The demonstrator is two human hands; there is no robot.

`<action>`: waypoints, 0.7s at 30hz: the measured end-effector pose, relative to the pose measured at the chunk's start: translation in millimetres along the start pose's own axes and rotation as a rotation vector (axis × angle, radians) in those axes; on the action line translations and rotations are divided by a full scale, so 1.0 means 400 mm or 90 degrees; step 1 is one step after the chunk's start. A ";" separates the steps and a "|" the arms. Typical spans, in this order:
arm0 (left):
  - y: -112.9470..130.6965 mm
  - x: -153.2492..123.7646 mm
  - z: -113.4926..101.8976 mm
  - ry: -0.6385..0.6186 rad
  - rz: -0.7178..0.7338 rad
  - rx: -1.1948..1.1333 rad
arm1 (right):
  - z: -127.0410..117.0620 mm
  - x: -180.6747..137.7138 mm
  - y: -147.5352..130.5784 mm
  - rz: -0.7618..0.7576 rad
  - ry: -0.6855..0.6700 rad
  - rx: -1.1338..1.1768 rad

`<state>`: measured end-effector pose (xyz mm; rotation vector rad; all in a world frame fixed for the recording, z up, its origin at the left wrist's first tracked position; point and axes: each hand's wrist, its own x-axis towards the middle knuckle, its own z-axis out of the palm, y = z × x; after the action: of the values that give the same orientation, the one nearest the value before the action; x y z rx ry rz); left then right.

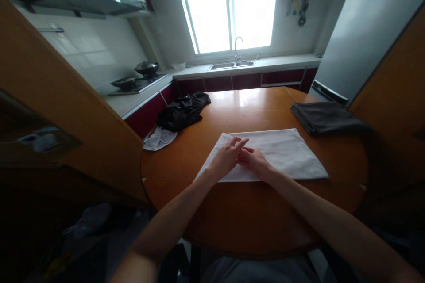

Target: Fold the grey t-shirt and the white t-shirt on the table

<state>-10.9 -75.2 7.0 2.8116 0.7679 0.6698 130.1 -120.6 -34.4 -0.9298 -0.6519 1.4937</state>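
A white cloth (285, 152), folded into a flat rectangle, lies on the round wooden table (245, 110) in front of me. Over its left part, my left hand (228, 155) is open, with its fingers stretched out to the right. My right hand (253, 162) meets it from the right, over the cloth. Its fingers are bent and drawn together at the left hand's fingers. Whatever may be between these fingertips is too small or hidden to make out.
A folded dark grey cloth (327, 117) lies at the table's right. On the left edge are a crumpled black plastic bag (182, 110) and a thin whitish bag (160, 139). Beyond stand a sink (232, 65), a stove with pans (146, 68) and a fridge (361, 31).
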 end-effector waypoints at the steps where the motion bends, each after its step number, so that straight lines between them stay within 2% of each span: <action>1: 0.002 -0.001 0.000 -0.001 0.005 -0.006 | 0.001 0.000 0.000 -0.006 0.016 -0.006; 10: 0.059 -0.019 -0.010 -0.017 0.040 0.062 | -0.019 0.002 -0.049 -0.053 0.076 -0.026; 13: 0.081 -0.038 0.003 -0.039 0.050 0.096 | -0.046 0.013 -0.080 -0.057 0.100 -0.036; 18: 0.120 -0.065 0.028 -0.123 0.004 0.152 | -0.104 0.034 -0.138 -0.048 0.189 -0.063; 21: 0.151 -0.081 0.035 -0.146 -0.001 0.179 | -0.142 0.043 -0.167 -0.058 0.222 -0.090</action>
<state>-2.5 -144.1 -2.5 3.0637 0.8803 0.2452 214.2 -100.6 -11.7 -1.2192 -0.5409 1.1783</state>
